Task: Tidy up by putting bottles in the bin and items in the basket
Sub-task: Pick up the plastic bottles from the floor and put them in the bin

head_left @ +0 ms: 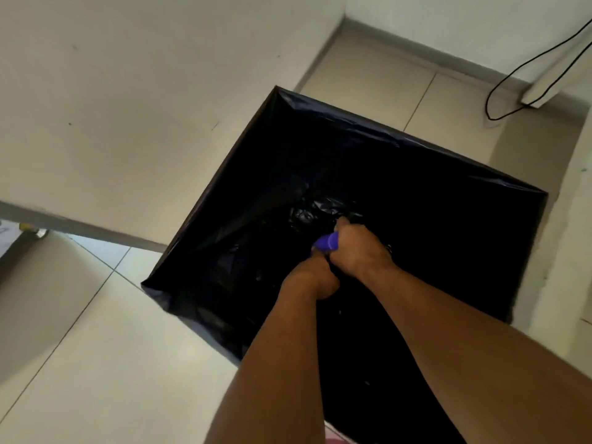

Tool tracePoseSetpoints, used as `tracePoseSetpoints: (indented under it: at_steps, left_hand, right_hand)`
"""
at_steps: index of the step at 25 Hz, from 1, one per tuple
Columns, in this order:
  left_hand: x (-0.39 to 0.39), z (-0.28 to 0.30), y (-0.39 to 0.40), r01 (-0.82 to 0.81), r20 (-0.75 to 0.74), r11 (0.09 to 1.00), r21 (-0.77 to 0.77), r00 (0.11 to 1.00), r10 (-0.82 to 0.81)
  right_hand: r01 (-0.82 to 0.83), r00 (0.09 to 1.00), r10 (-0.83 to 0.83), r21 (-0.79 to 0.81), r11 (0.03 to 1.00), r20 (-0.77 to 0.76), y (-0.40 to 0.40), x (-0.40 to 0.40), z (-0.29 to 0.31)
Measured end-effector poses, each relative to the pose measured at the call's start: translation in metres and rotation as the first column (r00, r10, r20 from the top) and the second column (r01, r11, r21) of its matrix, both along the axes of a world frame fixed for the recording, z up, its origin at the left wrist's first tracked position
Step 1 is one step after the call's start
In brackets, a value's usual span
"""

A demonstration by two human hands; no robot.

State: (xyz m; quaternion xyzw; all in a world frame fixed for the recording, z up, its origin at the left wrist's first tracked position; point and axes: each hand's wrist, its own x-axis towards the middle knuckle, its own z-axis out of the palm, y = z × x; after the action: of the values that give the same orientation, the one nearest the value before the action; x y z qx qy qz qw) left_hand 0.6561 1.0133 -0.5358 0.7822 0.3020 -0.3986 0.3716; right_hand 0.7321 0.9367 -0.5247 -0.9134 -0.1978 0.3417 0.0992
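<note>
Purple bottle (327,242), or at least a purple cap or neck end, pokes out just left of the right hand (358,251), which is curled closed around it with fingers pointing down into the bin (400,136). Rest of the bottle is hidden by the hand and the dark, so can't tell size or whether it's capped. Left hand (315,278) sits just below and left of the right one, touching it, fist closed; what it grips is hidden, can't tell if it's a second bottle or the bag. Both hands are inside the bin mouth, above the crumpled black liner (307,213) at the bottom. My read: this is the drop step. To do it well, let go with the hands where they are, low and central, so the bottle lands on the liner floor rather than bouncing off the stretched rim. Open the right hand first, then pull both straight up and back toward the body, not snagging the liner. Outside the bin, left of the hands: wall (112,107), tiled floor (96,363). Far right beyond: black cable (519,67).
</note>
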Motion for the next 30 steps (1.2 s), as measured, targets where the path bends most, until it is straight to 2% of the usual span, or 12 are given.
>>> tracePoseSetpoints:
  at_steps: [4, 8, 11, 13, 16, 19, 21, 23, 24, 26, 28, 30]
  left_hand:
    - [0.016, -0.032, 0.014, 0.020, -0.113, 0.999, -0.046, 0.993, -0.025]
    - [0.011, -0.027, 0.018, 0.147, -0.209, 0.989, -0.023, 0.967, -0.148]
    - [0.006, -0.001, 0.022, 0.229, -0.159, 0.972, 0.050, 0.963, -0.219]
    - [0.000, 0.027, 0.027, 0.263, -0.082, 0.953, 0.154, 0.964, -0.253]
    - [-0.015, 0.078, 0.031, 0.307, 0.066, 0.873, 0.379, 0.932, -0.356]
    - [-0.039, 0.128, 0.033, 0.115, 0.331, 0.839, 0.532, 0.883, -0.332]
    - [-0.064, 0.157, 0.034, -0.060, 0.473, 0.790, 0.609, 0.828, -0.301]
    - [-0.100, 0.180, 0.034, -0.291, 0.645, 0.732, 0.616, 0.720, -0.256]
    - [-0.118, 0.190, 0.033, -0.410, 0.730, 0.700, 0.584, 0.642, -0.233]
    - [-0.158, 0.203, 0.032, -0.561, 0.826, 0.653, 0.509, 0.530, -0.189]
    - [-0.198, 0.208, 0.029, -0.606, 0.838, 0.620, 0.499, 0.520, -0.167]
    - [-0.231, 0.206, 0.022, -0.613, 0.817, 0.593, 0.522, 0.560, -0.141]
  right_hand:
    - [0.025, 0.990, -0.029, -0.028, 0.999, -0.141, 0.021, 0.008, -0.041]
    - [-0.013, 0.968, -0.031, -0.175, 0.984, -0.248, 0.025, 0.016, -0.052]
    - [-0.162, 0.985, 0.132, -0.330, 0.930, -0.112, 0.020, 0.025, -0.028]
    - [-0.192, 0.978, 0.207, -0.292, 0.937, 0.024, 0.014, 0.031, 0.001]
    - [-0.222, 0.946, 0.269, -0.244, 0.944, 0.179, -0.001, 0.026, 0.052]
    - [-0.215, 0.900, 0.252, -0.139, 0.967, 0.357, -0.015, 0.002, 0.099]
    - [-0.133, 0.881, 0.086, 0.068, 0.989, 0.465, -0.019, -0.026, 0.130]
    - [-0.071, 0.830, -0.126, 0.326, 0.943, 0.544, -0.019, -0.061, 0.162]
    - [-0.119, 0.780, -0.176, 0.418, 0.901, 0.600, -0.019, -0.078, 0.177]
    - [-0.331, 0.682, -0.151, 0.486, 0.809, 0.716, -0.019, -0.113, 0.203]
    - [-0.535, 0.617, -0.104, 0.513, 0.671, 0.780, -0.020, -0.149, 0.223]
    - [-0.639, 0.605, -0.093, 0.552, 0.536, 0.791, -0.022, -0.184, 0.228]
